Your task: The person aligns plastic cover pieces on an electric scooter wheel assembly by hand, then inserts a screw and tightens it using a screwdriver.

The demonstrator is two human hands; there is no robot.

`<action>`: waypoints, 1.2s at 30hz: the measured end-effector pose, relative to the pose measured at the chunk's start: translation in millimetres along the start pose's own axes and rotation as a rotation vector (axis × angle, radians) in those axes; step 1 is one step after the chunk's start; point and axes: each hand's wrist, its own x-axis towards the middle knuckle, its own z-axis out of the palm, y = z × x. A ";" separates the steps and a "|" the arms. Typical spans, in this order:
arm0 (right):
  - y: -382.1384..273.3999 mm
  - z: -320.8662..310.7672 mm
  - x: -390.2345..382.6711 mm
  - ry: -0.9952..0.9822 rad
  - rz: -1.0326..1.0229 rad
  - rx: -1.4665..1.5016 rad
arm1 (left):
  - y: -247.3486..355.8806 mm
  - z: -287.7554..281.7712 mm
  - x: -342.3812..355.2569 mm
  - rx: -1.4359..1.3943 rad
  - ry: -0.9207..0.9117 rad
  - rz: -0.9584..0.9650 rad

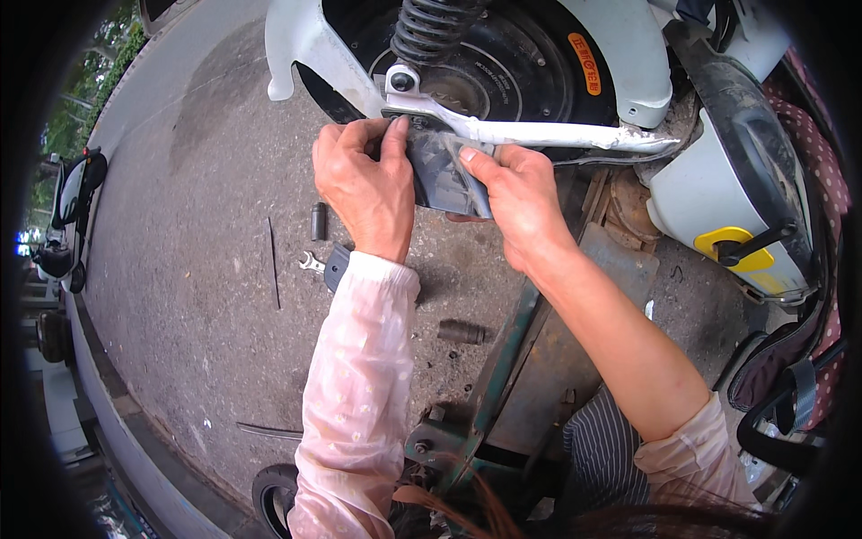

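Both my hands are at a dark, scuffed mud flap (440,175) just below the white metal arm (557,135) of a scooter wheel. My right hand (525,193) grips the flap's right side, thumb on top and fingers underneath. At its upper left corner, the thumb and fingers of my left hand (366,175) are closed, close to small bolts (417,121) under the bracket. Any small fastener between those fingertips is hidden. Above sit a black coil spring (435,31) and the black wheel (525,76), partly covered by a white fender (620,54).
On the pavement lie an open-ended wrench (312,263), a black socket (319,221), a dark cylinder (461,331) and a thin rod (273,260). A green metal frame (507,359) stands below my right arm. Grey-white scooter bodywork (700,180) is at right; a parked scooter (72,202) stands far left.
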 end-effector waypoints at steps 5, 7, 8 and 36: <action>2.7 -0.4 2.1 0.003 -0.026 -0.025 | -7.1 1.7 2.3 0.063 0.027 0.093; 4.7 -1.5 3.5 0.010 -0.046 -0.031 | -8.3 2.4 3.6 0.085 0.041 0.164; 4.9 -1.6 3.8 0.007 -0.048 -0.023 | -8.6 2.3 4.4 0.108 0.055 0.237; -2.3 -0.4 -0.9 -0.002 0.071 0.050 | 0.8 -3.4 6.9 -0.029 -0.073 0.029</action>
